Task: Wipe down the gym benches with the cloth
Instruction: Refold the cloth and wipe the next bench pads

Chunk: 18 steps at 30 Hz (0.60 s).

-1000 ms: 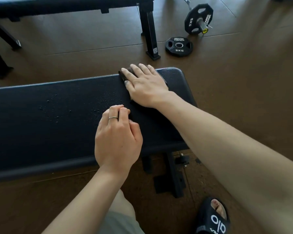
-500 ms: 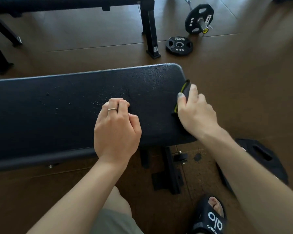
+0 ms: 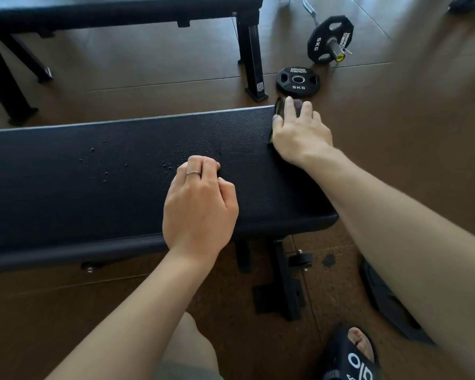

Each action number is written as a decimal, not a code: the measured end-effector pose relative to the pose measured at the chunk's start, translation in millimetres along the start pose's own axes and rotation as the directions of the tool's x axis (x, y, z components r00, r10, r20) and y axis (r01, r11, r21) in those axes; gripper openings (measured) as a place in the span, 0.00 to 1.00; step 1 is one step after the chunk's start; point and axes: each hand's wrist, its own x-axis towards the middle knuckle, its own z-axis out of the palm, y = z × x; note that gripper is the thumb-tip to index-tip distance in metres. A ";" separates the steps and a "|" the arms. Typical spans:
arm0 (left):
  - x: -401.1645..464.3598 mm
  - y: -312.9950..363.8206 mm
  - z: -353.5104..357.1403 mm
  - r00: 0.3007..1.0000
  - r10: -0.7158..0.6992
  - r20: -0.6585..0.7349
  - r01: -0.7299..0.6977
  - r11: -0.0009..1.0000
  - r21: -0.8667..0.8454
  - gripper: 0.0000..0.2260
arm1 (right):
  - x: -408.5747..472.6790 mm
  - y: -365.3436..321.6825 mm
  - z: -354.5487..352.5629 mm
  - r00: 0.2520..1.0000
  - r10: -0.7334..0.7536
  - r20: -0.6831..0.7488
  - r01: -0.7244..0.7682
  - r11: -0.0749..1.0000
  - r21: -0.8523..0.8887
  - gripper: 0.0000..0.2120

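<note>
Black padded vinyl, speckled with droplets, covers the bench [image 3: 121, 165]. On it the left hand [image 3: 199, 207] rests curled into a loose fist, grasping nothing. At the bench's far right corner the right hand [image 3: 299, 130] presses the dark cloth [image 3: 278, 106] over the edge, fingers spread.

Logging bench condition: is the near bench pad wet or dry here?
Partly wet. Droplets bead the near bench pad left of the left hand; the right end looks dry.
</note>
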 end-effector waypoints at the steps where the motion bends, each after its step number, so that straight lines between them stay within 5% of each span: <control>1: 1.1 -2.3 -2.5 1.000 0.003 0.017 -0.002 0.998 -0.058 0.16 | -21.5 3.4 3.6 0.999 -0.039 0.000 0.039 0.998 -0.053 0.32; 3: 2.8 -16.9 -16.6 0.999 0.015 0.031 -0.010 0.987 -0.162 0.16 | -71.3 6.5 12.0 0.990 -0.139 -0.012 0.137 0.985 -0.103 0.32; 6: 3.0 -64.9 -51.6 0.994 0.028 -0.107 -0.029 1.000 -0.009 0.13 | -127.7 4.6 21.2 0.967 -0.256 -0.002 0.254 0.959 -0.125 0.30; 9: 8.4 -115.0 -67.3 0.986 -0.029 -0.164 0.048 0.992 0.114 0.13 | -112.9 -4.5 21.4 0.960 -0.279 0.022 0.278 0.946 -0.164 0.30; 15: 14.9 -129.1 -52.4 0.980 -0.086 -0.180 0.090 0.996 0.017 0.15 | -73.8 -72.7 32.8 0.979 -0.205 0.017 0.205 0.969 -0.136 0.31; 18: 10.4 -132.6 -54.3 0.976 -0.089 -0.199 0.088 0.996 -0.017 0.17 | -129.9 -105.9 55.4 0.905 -0.424 0.014 0.424 0.902 -0.080 0.30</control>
